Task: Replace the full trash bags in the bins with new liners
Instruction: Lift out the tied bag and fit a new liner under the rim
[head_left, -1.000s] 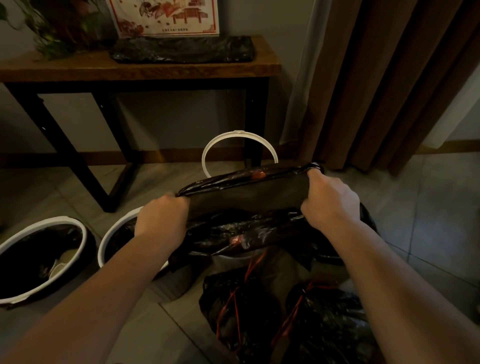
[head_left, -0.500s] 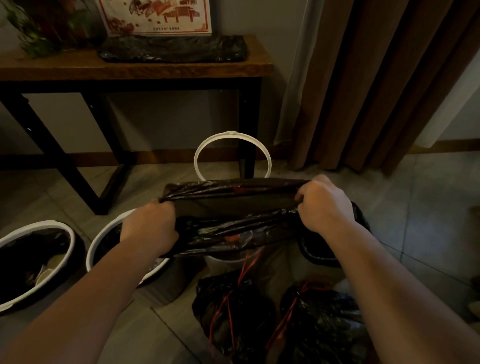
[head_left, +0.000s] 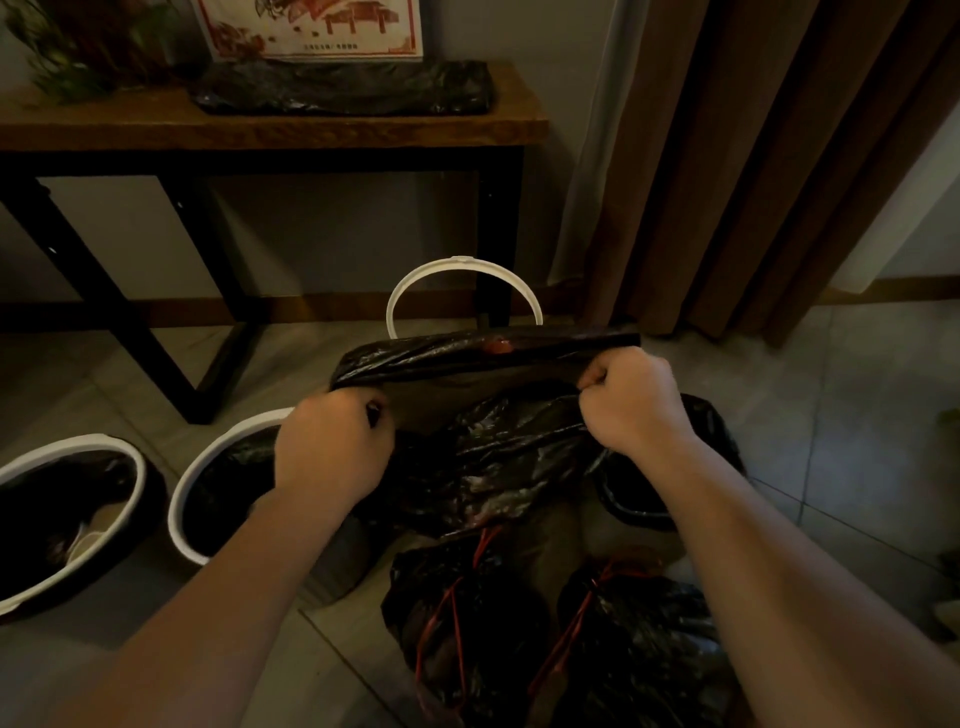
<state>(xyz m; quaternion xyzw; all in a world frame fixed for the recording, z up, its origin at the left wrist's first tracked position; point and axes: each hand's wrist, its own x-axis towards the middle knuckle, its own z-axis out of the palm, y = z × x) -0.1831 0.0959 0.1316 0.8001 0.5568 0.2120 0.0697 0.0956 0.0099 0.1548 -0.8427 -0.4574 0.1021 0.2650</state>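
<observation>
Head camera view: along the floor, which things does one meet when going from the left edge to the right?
White-rimmed bin lined with black plastic at the far left → second white-rimmed bin beside it → left hand gripping the black plastic liner → right hand → grey floor tiles.

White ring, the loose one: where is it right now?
Head view, centre: the white ring stands upright on the floor behind the black liner held by both hands, beside the table's right leg, left of the curtain.
</observation>
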